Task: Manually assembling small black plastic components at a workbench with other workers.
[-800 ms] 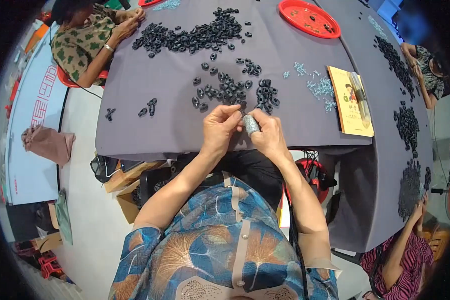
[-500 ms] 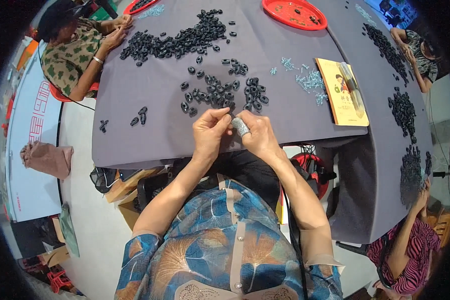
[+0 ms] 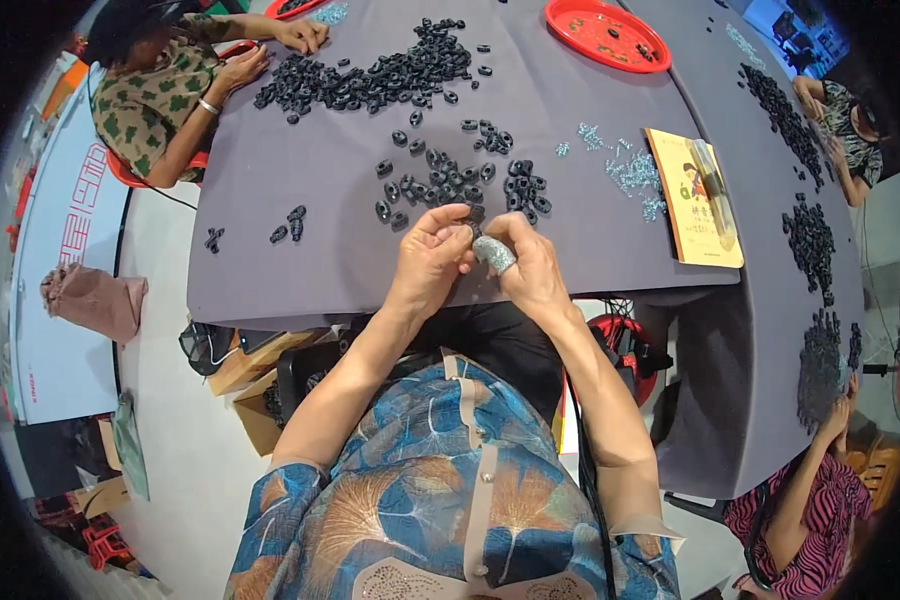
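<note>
Both my hands are together over the table's near edge. My left hand [image 3: 430, 258] pinches a small black plastic piece [image 3: 476, 214] between thumb and fingers. Close beside it is my right hand [image 3: 533, 268], its fingers curled in and its thumb wrapped in a silvery-grey covering [image 3: 494, 254]. Whatever lies between the right fingers is hidden. Just beyond my hands is a loose group of black oval pieces [image 3: 440, 180], with a smaller cluster [image 3: 524, 188] to its right.
A large black heap [image 3: 370, 85] lies farther back, near a co-worker's hands [image 3: 300, 36] at left. Small clear bluish parts [image 3: 635, 175] sit beside a yellow booklet [image 3: 692, 200] with a pen on it. A red tray [image 3: 610, 35] stands at the back. Other people work along the right-hand table [image 3: 770, 300].
The scene has shifted slightly rightward in view. My right thumb and index finger have moved a little apart at the piece. The left co-worker's one hand has reached forward across the table.
</note>
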`<state>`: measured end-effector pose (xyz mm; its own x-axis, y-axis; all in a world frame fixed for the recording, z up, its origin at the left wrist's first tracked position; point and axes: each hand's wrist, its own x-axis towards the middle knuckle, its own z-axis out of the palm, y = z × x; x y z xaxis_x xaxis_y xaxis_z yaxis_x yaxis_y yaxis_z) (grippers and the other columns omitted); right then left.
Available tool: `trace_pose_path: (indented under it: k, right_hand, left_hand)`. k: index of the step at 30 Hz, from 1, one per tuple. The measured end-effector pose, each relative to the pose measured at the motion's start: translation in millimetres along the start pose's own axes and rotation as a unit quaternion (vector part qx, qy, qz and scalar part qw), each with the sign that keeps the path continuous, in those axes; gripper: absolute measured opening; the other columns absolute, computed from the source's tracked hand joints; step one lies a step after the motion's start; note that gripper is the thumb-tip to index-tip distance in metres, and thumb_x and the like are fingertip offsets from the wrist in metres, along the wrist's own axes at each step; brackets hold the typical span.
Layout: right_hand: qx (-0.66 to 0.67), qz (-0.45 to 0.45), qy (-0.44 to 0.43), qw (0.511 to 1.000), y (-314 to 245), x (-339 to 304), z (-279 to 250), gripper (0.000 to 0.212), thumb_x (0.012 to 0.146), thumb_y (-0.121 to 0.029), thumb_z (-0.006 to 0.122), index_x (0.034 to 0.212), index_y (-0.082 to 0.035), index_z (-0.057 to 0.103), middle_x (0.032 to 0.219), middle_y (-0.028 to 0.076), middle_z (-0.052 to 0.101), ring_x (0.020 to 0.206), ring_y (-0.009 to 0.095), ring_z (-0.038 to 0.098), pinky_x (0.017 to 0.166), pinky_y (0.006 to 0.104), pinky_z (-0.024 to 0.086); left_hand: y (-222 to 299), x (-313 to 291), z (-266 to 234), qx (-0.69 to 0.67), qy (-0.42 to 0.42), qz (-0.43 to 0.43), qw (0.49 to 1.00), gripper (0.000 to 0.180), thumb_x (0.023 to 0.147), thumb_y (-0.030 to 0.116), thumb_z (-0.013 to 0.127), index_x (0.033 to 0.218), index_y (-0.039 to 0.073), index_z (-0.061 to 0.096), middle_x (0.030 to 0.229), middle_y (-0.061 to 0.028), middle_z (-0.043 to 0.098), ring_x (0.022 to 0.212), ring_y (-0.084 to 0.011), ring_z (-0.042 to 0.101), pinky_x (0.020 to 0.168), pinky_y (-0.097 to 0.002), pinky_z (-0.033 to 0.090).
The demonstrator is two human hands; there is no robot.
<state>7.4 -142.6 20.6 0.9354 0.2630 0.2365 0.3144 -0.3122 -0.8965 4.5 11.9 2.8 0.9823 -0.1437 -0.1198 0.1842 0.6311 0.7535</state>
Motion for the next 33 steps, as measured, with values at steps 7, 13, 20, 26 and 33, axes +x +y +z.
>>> trace_pose_path:
  k: [7, 13, 20, 26, 33]
  right_hand:
    - [0.076, -0.043, -0.067, 0.994, -2, 3, 1, 0.043, 0.074, 0.013, 0.043, 0.114, 0.000, 0.049, 0.113, 0.014, 0.050, 0.097, 0.026, 0.056, 0.069, 0.0306, 0.050]
    - [0.024, -0.093, -0.030, 0.995, 3, 4, 5, 0.031, 0.078, 0.004, 0.046, 0.109, 0.000, 0.051, 0.104, 0.015, 0.054, 0.096, 0.032, 0.056, 0.081, 0.0351, 0.046]
    - [0.049, -0.095, -0.014, 0.994, -2, 6, 10, 0.026, 0.080, 0.001, 0.051, 0.105, 0.000, 0.054, 0.102, 0.014, 0.056, 0.094, 0.030, 0.057, 0.081, 0.0336, 0.046]
    - [0.132, -0.023, -0.035, 0.990, 1, 5, 13, 0.030, 0.080, -0.003, 0.060, 0.109, 0.000, 0.056, 0.108, 0.009, 0.055, 0.090, 0.018, 0.056, 0.080, 0.0278, 0.046]
    - [0.212, 0.030, -0.015, 0.977, 7, 1, 13, 0.030, 0.086, -0.008, 0.057, 0.114, -0.002, 0.053, 0.097, 0.002, 0.057, 0.075, 0.007, 0.052, 0.063, 0.0215, 0.047]
  left_hand:
    - [2, -1, -4, -0.016, -0.024, -0.024, 0.999, 0.039, 0.084, 0.006, 0.063, 0.117, 0.003, 0.041, 0.083, -0.0067, 0.059, 0.062, -0.0102, 0.056, 0.053, -0.0213, 0.045]
    - [4, -3, -3, -0.045, -0.021, -0.050, 0.998, 0.039, 0.084, 0.007, 0.064, 0.116, 0.003, 0.042, 0.083, -0.0066, 0.060, 0.061, -0.0108, 0.056, 0.052, -0.0215, 0.046]
    - [3, -7, -5, -0.058, -0.018, -0.027, 0.998, 0.040, 0.082, 0.007, 0.065, 0.115, 0.002, 0.043, 0.084, -0.0058, 0.060, 0.062, -0.0111, 0.057, 0.053, -0.0219, 0.048]
    - [3, -8, 5, -0.069, 0.031, -0.025, 0.997, 0.039, 0.082, 0.008, 0.065, 0.115, 0.002, 0.044, 0.081, -0.0036, 0.060, 0.062, -0.0093, 0.056, 0.052, -0.0225, 0.047]
    - [39, -13, -15, 0.224, 0.087, 0.068, 0.968, 0.013, 0.081, 0.009, 0.065, 0.091, 0.001, 0.064, 0.076, -0.0020, 0.063, 0.065, -0.0053, 0.056, 0.058, -0.0197, 0.045]
